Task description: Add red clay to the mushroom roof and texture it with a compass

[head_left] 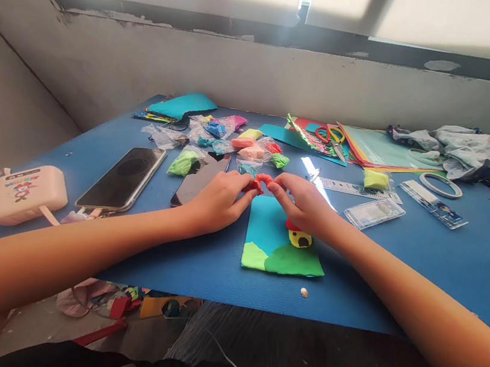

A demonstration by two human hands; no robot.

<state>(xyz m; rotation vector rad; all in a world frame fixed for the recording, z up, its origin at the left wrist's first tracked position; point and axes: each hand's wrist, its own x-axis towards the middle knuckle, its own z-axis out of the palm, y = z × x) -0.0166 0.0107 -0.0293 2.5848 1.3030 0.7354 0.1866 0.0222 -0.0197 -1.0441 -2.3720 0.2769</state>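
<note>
Between my two hands, above the far edge of a blue card, is a piece of red modelling clay, bent into an arch. My left hand pinches its left end, and my right hand pinches the right end. Below them lies the blue card, with light and dark green clay along its near edge. A yellow clay face with a red top and dark mouth sits on the card, partly hidden by my right hand.
Bagged clay in several colours lies behind my hands. Left are a phone, a darker phone and a pink case. To the right lie a ruler, a clear box, a tape roll and scissors.
</note>
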